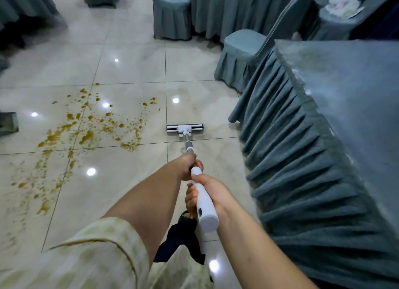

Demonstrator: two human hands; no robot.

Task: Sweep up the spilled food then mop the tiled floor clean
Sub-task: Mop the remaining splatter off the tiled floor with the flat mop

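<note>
Friend: What are you doing?

Me: Mopping, I think. The shiny tiled floor (129, 62) fills most of the picture. The brown spill (90, 127) is spread over the left half, in blobs and little dots. It is not wiped up yet.

Friend: Where is your mop?

Me: The mop head (185, 128) lies flat on the floor in the middle, just right of the spill and not touching it. The white pole (205, 204) runs from it down to me. My right hand (213, 191) is wrapped round the top end, low in the middle. My left hand (189, 165) is wrapped round the pole just above that in the picture. They sit close together.

Friend: How do you do it well?

Me: I should slide the head left, keep it flat, and pull the mess toward me in long lines, so I don't smear it wider. I should not step in it.

Friend: What is in the way?

Me: The big table (345, 94) fills the right side, and its blue-grey cloth hangs to the floor near the mop. A covered chair (239, 58) stands just past the table, right of the middle. A grey thing (8, 123) peeks in at the left edge. I can't tell what it is.
</note>
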